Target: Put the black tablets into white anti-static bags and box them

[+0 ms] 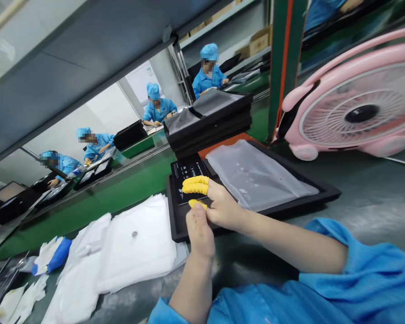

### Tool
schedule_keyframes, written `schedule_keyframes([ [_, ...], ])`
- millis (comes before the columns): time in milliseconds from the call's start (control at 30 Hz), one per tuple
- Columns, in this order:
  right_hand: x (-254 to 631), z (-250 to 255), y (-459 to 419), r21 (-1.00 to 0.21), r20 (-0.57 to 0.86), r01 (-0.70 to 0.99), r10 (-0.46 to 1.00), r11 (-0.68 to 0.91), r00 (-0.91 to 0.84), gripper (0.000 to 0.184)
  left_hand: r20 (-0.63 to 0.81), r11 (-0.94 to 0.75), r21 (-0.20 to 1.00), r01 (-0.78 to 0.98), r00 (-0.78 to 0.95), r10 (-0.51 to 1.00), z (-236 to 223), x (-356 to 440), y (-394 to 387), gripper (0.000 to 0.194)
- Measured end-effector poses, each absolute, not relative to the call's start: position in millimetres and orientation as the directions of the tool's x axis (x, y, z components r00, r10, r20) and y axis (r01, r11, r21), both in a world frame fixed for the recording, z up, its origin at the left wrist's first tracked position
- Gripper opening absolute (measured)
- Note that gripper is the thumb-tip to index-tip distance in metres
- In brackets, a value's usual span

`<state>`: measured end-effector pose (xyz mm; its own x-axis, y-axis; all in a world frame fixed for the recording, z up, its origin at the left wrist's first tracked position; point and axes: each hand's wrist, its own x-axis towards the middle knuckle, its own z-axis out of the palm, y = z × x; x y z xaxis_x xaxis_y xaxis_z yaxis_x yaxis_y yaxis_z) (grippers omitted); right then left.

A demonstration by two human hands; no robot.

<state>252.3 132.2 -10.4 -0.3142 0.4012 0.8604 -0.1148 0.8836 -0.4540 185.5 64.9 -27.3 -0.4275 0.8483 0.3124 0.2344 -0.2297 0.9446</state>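
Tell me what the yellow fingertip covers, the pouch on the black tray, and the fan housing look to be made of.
Fingertip covers: likely thin latex or rubber, matte, clinging to the fingers. Pouch: frosted translucent plastic film, softly creased. Fan housing: smooth pink moulded plastic, slightly glossy.

A black printed card (pixel 188 176) lies flat on a black tray (pixel 222 198) beside a frosted bag (pixel 256 173).

Small print on the black card (pixel 189 173) is unreadable; co-workers' faces are blurred

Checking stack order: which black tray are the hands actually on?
The near flat tray under the right hand and left hand, carrying the translucent bag; not the stacked trays behind.
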Motion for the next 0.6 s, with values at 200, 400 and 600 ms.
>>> schedule_keyframes([
  [200,248.9,-11.4,132.4,-0.685,0.696,-0.177,0.564,0.707,-0.444,0.020,0.402,-0.241,0.871,0.428,-0.337,0.852,-36.9,184.8,57.6,0.057],
  [400,241.4,-12.0,143.5,-0.708,0.660,-0.113,0.596,0.697,-0.458,0.022,0.383,-0.309,0.620,0.721,0.066,0.922,-39.8,196.0,54.0,0.050],
  [600,254.3,-13.9,170.6,-0.643,0.694,0.007,0.587,0.766,-0.416,0.029,0.263,0.063,0.635,0.770,-0.291,0.920,-26.4,118.5,39.5,0.041],
])
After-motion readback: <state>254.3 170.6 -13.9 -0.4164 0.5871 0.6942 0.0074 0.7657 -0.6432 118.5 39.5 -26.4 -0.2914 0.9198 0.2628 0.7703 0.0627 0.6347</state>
